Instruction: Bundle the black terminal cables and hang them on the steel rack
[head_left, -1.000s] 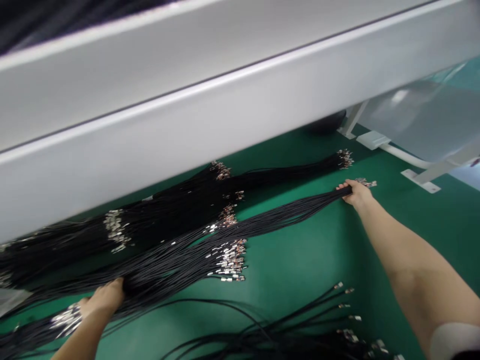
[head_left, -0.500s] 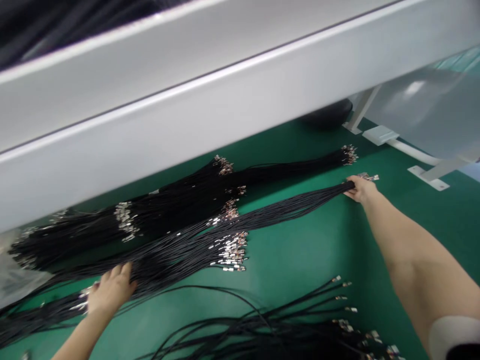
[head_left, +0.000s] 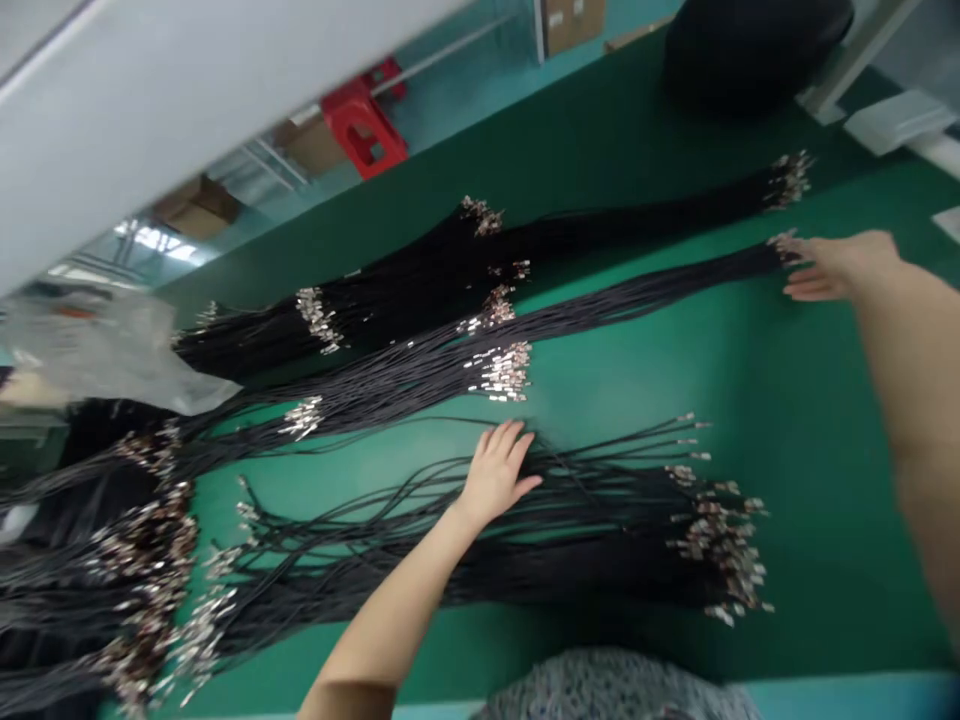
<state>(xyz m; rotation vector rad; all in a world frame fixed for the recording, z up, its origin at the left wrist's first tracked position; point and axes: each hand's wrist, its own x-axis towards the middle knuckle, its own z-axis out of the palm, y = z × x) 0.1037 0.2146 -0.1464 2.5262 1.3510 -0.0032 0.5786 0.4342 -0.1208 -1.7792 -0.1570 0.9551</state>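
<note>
My left hand (head_left: pixel 493 478) is open with its fingers spread, over the back side of a thick bundle of black cables (head_left: pixel 570 565) lying nearest me. I cannot tell whether it touches them. My right hand (head_left: pixel 847 265) is stretched out at the right end of a long, thin bundle of black cables (head_left: pixel 645 290). Its fingers are loosely extended beside the metal terminals (head_left: pixel 784 246) there, and nothing shows gripped in them. Shiny terminals (head_left: pixel 731 550) fan out at the near bundle's right end.
More black cables (head_left: pixel 420 275) lie along the back of the green tabletop (head_left: pixel 615 375). Cable ends (head_left: pixel 154 560) pile up at the left, below a clear plastic bag (head_left: pixel 112 345). A pale shelf beam (head_left: pixel 225 90) crosses overhead. Beyond are a red stool (head_left: pixel 364 125) and a black rounded object (head_left: pixel 750 50).
My right hand has let go of the thin bundle, which now lies on the table. My left hand has moved right, from the middle cables to the near bundle. The view has shifted.
</note>
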